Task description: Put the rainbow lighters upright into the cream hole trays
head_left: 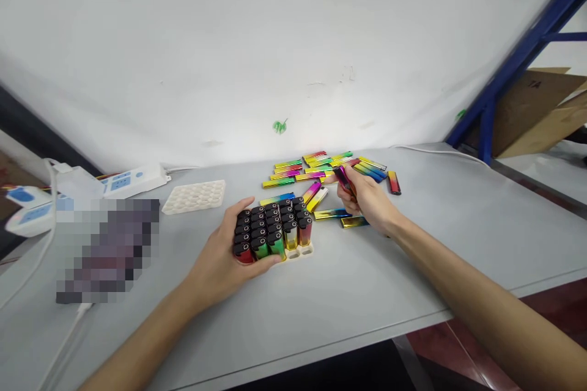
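Observation:
A cream holder (300,253) with rows of holes stands on the table, filled with upright lighters (276,247). Their tops are black and their bodies shiny red, green, yellow and pink; two holes show bare at its near right corner. My left hand (224,250) is wrapped round the holder's left side, thumb along the front and fingers behind. To the right, my right hand (364,195) grips a shiny purple lighter (342,177), tilted, its lower part hidden by the fingers. Around that hand lie many loose metallic, multicoloured lighters (282,182), flat on the table.
A second cream holder (195,197) lies further left. White power strips (132,182) with cables and a blurred dark object (110,250) are at the left. A white wall (229,61) bounds the back; a blue metal frame (488,128) and cardboard (536,104) stand at the right.

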Action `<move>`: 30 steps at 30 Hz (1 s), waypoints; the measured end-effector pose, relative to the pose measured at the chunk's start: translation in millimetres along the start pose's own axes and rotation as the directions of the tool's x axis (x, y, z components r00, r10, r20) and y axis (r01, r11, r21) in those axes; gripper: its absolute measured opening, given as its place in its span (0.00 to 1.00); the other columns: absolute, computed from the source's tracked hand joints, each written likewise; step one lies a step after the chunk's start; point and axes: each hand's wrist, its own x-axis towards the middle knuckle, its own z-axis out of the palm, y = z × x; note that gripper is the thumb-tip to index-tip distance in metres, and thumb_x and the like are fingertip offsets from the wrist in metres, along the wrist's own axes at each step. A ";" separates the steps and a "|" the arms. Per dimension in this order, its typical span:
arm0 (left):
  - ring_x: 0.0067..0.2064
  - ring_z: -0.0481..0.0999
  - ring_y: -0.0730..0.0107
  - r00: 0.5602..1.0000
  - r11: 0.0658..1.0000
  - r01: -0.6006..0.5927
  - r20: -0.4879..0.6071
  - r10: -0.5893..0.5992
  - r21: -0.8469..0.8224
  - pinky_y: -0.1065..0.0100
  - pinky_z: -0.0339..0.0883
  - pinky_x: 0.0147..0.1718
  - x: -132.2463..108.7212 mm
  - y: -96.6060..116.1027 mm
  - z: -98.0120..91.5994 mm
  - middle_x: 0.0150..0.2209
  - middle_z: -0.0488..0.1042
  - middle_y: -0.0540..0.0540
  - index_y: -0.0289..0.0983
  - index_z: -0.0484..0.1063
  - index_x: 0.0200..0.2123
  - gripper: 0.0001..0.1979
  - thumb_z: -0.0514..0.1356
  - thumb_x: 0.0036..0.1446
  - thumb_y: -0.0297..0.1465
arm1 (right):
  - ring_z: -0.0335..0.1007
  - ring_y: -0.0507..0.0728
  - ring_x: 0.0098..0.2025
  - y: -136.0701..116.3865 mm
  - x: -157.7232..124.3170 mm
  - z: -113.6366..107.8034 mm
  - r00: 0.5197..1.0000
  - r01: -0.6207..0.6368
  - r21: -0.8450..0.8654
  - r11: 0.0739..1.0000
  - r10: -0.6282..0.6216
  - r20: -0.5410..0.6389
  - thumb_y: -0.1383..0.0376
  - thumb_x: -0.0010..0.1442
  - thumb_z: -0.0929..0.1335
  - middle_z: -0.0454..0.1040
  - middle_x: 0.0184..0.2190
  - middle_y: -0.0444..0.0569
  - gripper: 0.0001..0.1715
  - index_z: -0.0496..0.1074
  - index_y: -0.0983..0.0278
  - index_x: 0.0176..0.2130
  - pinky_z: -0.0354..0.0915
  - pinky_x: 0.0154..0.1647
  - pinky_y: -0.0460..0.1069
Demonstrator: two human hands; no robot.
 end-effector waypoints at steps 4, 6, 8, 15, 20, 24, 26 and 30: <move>0.54 0.79 0.52 1.000 1.000 -0.001 -0.005 0.001 -0.014 0.54 0.76 0.51 0.1 0.3 0.3 0.56 0.75 0.42 0.46 0.51 0.67 0.49 0.71 0.48 0.50 | 0.60 0.50 0.21 0.8 -2.2 3.0 0.999 -0.008 0.076 0.997 0.004 0.054 0.41 0.62 0.67 0.67 0.26 0.39 0.26 0.59 0.58 0.36 0.55 0.19 0.46; 0.54 0.79 0.51 1.000 1.000 -0.004 -0.012 0.003 -0.009 0.53 0.76 0.51 0.5 -0.1 0.6 0.57 0.75 0.42 0.46 0.52 0.67 0.49 0.71 0.48 0.50 | 0.58 0.50 0.19 1.1 -3.3 4.5 0.996 -0.002 0.088 0.996 -0.005 0.085 0.42 0.61 0.70 0.66 0.24 0.36 0.26 0.57 0.56 0.37 0.54 0.18 0.45; 0.54 0.79 0.51 1.000 1.000 -0.003 -0.010 0.003 0.001 0.53 0.76 0.51 1.0 -0.9 0.9 0.56 0.75 0.42 0.46 0.52 0.67 0.49 0.71 0.47 0.51 | 0.50 0.48 0.17 1.2 -4.0 5.7 0.996 -0.005 0.114 0.993 -0.004 0.086 0.44 0.60 0.71 0.61 0.21 0.33 0.27 0.56 0.56 0.36 0.47 0.16 0.44; 0.53 0.79 0.52 1.000 1.000 -0.003 -0.004 0.003 0.001 0.53 0.76 0.50 1.3 -1.8 0.5 0.55 0.76 0.42 0.46 0.51 0.67 0.50 0.71 0.47 0.51 | 0.33 0.48 0.18 2.6 -1.1 3.6 0.997 -0.074 0.184 0.980 0.069 0.036 0.38 0.64 0.61 0.44 0.16 0.36 0.35 0.56 0.60 0.21 0.37 0.18 0.47; 0.52 0.80 0.52 1.000 1.000 0.011 -0.013 -0.011 0.008 0.54 0.76 0.49 1.4 -0.5 0.5 0.53 0.76 0.43 0.46 0.52 0.67 0.49 0.71 0.47 0.50 | 0.32 0.48 0.17 0.3 0.4 1.6 0.991 -0.098 0.215 0.972 0.115 -0.067 0.47 0.66 0.60 0.42 0.14 0.37 0.32 0.51 0.59 0.17 0.36 0.16 0.48; 0.51 0.80 0.52 1.000 1.000 0.018 -0.024 -0.018 0.012 0.54 0.76 0.49 3.1 -0.9 0.5 0.54 0.76 0.42 0.45 0.52 0.67 0.50 0.71 0.46 0.51 | 0.32 0.48 0.16 -2.4 -0.3 1.6 0.989 -0.100 0.266 0.959 0.126 -0.080 0.51 0.66 0.59 0.43 0.13 0.37 0.30 0.52 0.60 0.17 0.36 0.16 0.47; 0.51 0.80 0.52 0.999 0.999 0.024 -0.033 -0.024 0.021 0.53 0.76 0.50 3.6 -1.3 0.3 0.54 0.76 0.42 0.45 0.52 0.67 0.50 0.70 0.46 0.52 | 0.33 0.48 0.16 -3.2 -0.9 1.9 0.989 -0.090 0.283 0.955 0.118 -0.085 0.52 0.66 0.59 0.44 0.13 0.37 0.30 0.53 0.60 0.17 0.35 0.16 0.47; 0.52 0.79 0.52 0.999 0.999 0.027 -0.045 -0.026 0.037 0.53 0.75 0.50 3.6 -1.6 -0.7 0.54 0.76 0.43 0.46 0.53 0.67 0.50 0.70 0.46 0.52 | 0.33 0.48 0.17 -3.9 -2.3 2.6 0.991 -0.072 0.275 0.959 0.101 -0.092 0.48 0.66 0.60 0.43 0.14 0.37 0.31 0.52 0.60 0.18 0.36 0.16 0.47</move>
